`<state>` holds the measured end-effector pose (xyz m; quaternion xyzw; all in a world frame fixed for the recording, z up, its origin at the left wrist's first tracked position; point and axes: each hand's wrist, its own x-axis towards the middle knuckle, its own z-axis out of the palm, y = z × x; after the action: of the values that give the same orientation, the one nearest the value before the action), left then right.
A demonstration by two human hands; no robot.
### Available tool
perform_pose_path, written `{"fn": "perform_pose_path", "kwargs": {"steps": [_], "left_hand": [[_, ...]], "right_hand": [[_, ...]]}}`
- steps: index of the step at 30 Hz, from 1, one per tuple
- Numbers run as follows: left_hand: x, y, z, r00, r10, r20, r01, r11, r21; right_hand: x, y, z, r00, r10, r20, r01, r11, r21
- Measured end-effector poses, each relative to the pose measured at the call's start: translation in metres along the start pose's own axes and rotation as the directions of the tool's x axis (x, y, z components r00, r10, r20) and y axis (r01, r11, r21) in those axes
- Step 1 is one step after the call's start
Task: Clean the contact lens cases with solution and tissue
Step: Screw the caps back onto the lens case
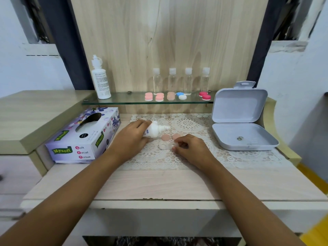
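Gripping the small white solution bottle (154,130), the left hand (131,138) holds it tilted, nozzle pointing right. The right hand (192,149) pinches one end of the open lens case (163,145) on the lace mat (195,124). Two peach caps (166,137) lie just behind the case.

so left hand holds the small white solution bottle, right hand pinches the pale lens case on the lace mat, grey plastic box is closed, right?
No. The head view shows the grey plastic box open, lid raised. The rest stands: left hand holds the small white solution bottle, right hand pinches the pale lens case on the white lace mat.
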<state>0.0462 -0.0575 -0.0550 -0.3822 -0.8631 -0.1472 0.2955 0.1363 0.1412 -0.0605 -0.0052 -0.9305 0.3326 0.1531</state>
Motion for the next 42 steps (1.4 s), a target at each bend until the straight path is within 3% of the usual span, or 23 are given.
{"fn": "perform_pose_path", "kwargs": {"steps": [5,9,11,15,22,25,27,29,32,34,37,42], "left_hand": [[0.006,0.004,0.000,0.928,-0.372,-0.005,0.352,0.880,-0.319],[0.013,0.008,-0.001,0.796,-0.603,0.057,0.526,0.642,-0.558],[0.015,0.008,0.000,0.743,-0.664,0.084,0.571,0.562,-0.599],[0.016,0.009,0.004,0.702,-0.706,0.096,0.607,0.521,-0.600],[0.012,0.006,0.011,0.737,-0.668,0.106,0.597,0.569,-0.565],[0.009,0.013,0.005,0.751,-0.651,-0.108,0.539,0.700,-0.470],[0.009,0.018,0.001,0.790,-0.519,-0.326,0.420,0.846,-0.328],[0.011,0.021,-0.001,0.844,-0.335,-0.419,0.269,0.940,-0.210],[0.019,0.028,-0.003,0.960,-0.149,-0.236,0.087,0.964,-0.253],[0.025,0.031,0.002,0.992,-0.122,-0.009,0.113,0.944,-0.309],[0.034,0.032,0.013,0.946,-0.200,0.254,0.270,0.921,-0.280],[0.047,0.034,0.020,0.835,-0.330,0.440,0.480,0.828,-0.291]], "right_hand": [[0.000,-0.001,-0.001,1.000,-0.012,-0.001,0.012,1.000,-0.019],[0.000,-0.002,-0.001,1.000,-0.016,0.000,0.016,0.999,-0.035],[0.000,-0.002,-0.001,1.000,-0.015,-0.001,0.015,0.999,-0.041],[0.000,-0.001,0.000,1.000,-0.012,-0.006,0.012,0.999,-0.045],[0.001,0.002,0.002,1.000,-0.005,-0.013,0.004,0.999,-0.041],[0.002,0.001,0.002,1.000,-0.009,-0.012,0.008,0.999,-0.041],[0.001,0.002,0.002,1.000,-0.012,-0.015,0.011,0.999,-0.037],[0.001,0.002,0.002,1.000,-0.013,-0.014,0.012,0.999,-0.035],[0.001,0.001,0.002,1.000,-0.013,-0.018,0.012,0.999,-0.039],[0.001,0.000,0.001,1.000,-0.016,-0.021,0.016,0.999,-0.041],[0.000,-0.001,0.001,1.000,-0.023,-0.021,0.022,0.999,-0.043],[0.000,-0.002,0.000,1.000,-0.015,-0.018,0.015,0.999,-0.045]]}}
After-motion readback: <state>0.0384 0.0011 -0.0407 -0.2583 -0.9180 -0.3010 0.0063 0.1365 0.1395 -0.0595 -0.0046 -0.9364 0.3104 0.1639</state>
